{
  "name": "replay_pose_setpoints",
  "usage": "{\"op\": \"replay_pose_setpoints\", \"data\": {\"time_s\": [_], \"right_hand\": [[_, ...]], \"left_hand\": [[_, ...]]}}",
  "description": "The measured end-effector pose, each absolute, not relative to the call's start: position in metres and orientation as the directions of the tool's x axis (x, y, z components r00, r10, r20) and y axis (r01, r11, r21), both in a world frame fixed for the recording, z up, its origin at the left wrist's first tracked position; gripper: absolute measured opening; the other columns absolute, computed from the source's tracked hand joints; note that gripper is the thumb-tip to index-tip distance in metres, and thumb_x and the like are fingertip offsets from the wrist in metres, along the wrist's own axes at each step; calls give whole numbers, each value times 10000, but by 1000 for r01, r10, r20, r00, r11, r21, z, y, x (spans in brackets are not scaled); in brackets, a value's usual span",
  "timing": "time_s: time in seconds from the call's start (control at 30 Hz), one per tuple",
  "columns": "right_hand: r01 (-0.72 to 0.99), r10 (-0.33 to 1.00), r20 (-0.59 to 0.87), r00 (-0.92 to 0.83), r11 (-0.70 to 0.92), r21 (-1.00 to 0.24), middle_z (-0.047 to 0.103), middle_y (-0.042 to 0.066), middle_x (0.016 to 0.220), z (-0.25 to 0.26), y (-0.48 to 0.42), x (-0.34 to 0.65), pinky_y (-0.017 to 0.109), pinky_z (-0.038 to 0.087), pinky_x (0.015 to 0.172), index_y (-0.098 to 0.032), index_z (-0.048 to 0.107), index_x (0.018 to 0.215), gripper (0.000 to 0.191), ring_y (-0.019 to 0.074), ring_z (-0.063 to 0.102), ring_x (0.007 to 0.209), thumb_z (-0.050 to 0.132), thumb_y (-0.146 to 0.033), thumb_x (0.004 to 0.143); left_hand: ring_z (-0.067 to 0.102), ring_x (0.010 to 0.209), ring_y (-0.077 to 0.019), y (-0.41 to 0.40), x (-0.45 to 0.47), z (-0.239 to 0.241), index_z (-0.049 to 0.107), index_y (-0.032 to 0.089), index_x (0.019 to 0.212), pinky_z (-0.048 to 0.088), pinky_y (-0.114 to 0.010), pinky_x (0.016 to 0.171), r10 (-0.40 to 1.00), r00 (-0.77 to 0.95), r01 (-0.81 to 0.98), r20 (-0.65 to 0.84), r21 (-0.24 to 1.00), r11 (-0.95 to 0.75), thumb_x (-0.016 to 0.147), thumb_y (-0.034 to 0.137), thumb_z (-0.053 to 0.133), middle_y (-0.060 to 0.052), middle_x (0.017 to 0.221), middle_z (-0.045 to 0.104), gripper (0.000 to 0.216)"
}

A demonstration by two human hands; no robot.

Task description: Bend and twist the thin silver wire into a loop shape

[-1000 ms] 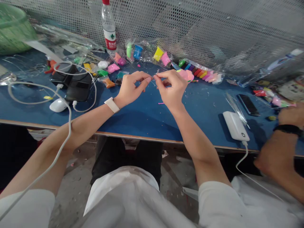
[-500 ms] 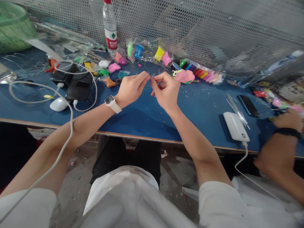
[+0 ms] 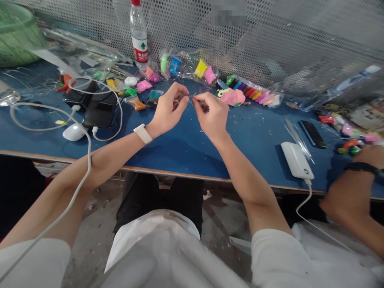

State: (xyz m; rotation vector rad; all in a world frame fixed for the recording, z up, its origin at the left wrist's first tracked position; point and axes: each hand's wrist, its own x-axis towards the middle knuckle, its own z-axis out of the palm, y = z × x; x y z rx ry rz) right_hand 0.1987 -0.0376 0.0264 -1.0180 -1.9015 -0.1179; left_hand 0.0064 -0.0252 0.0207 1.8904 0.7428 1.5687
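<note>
1. Above the flat blue table (image 3: pixel 180 156), the right hand (image 3: pixel 213 114) pinches a tiny, thin, pale piece (image 3: pixel 193 97), material unclear.
2. Beside it, the left hand (image 3: pixel 167 109) curls; its hold I cannot tell.

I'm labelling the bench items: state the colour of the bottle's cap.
The cap is red, best seen in the head view.

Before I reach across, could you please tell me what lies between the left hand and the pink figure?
In the head view, the right hand lies between the left hand and the pink figure.
</note>
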Motion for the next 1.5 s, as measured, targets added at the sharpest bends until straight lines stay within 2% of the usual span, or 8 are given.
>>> {"op": "replay_pose_setpoints", "data": {"time_s": [0.2, 0.37, 0.6, 0.73, 0.97, 1.17, 1.5], "right_hand": [[720, 541, 796, -271, 663, -205, 837, 65, 1155, 30, -39, 205, 439, 674, 1005, -273, 797, 1160, 357, 236, 820, 1083, 487, -447, 1190], [722, 523, 805, -282, 667, -181, 843, 59, 1145, 34, -41, 204, 448, 668, 1022, -279, 817, 1125, 353, 236, 817, 1090, 496, -411, 1189], [725, 533, 784, -316, 669, -162, 844, 55, 1175, 38, -42, 203, 405, 662, 1009, -267, 814, 1101, 369, 222, 811, 1124, 480, -394, 1196], [748, 538, 764, -356, 654, -112, 851, 49, 1237, 38, -41, 206, 409, 641, 1026, -278, 817, 1137, 386, 229, 812, 1163, 450, -378, 1205], [742, 535, 703, -469, 671, -15, 861, 16, 1315, 41, -36, 218, 448, 610, 1028, -313, 823, 1182, 373, 242, 801, 1145, 460, -397, 1202], [758, 553, 670, -495, 652, 23, 861, 22, 1279, 42, -34, 218, 445, 592, 989, -298, 816, 1166, 393, 240, 777, 1102, 433, -373, 1206], [782, 575, 664, -478, 622, 24, 843, 39, 1247, 44, -41, 211, 450, 588, 978, -279, 795, 1144, 427, 241, 766, 1077, 375, -309, 1213]], "left_hand": [[687, 844, -169, -18, 9, 22, 619, 241, 1021, 582, -342, 825, 741, 242, -67, 627, 772, -632, 999, 711, 755, -10, 879, 634, 490], [666, 829, -142, -19, 6, 25, 617, 236, 989, 580, -308, 776, 745, 272, -105, 609, 789, -606, 946, 762, 800, -14, 911, 649, 559], [648, 707, -92, -20, 1, 29, 639, 224, 993, 581, -264, 683, 739, 297, -122, 604, 792, -598, 919, 737, 849, -8, 935, 677, 560], [662, 693, -94, -21, 3, 30, 627, 209, 953, 613, -274, 712, 765, 323, -190, 557, 830, -524, 888, 714, 892, 12, 864, 657, 573], [651, 679, -82, -20, 0, 33, 637, 195, 864, 677, -320, 857, 779, 481, -308, 403, 909, -280, 782, 656, 1000, 38, 785, 628, 593], [666, 728, -99, -16, -4, 35, 662, 182, 854, 580, -238, 721, 764, 464, -202, 448, 893, -401, 792, 686, 979, 5, 780, 658, 599], [650, 690, -117, -14, -5, 35, 597, 213, 918, 555, -272, 665, 716, 439, -119, 543, 825, -552, 918, 728, 851, 11, 788, 618, 574]]}}
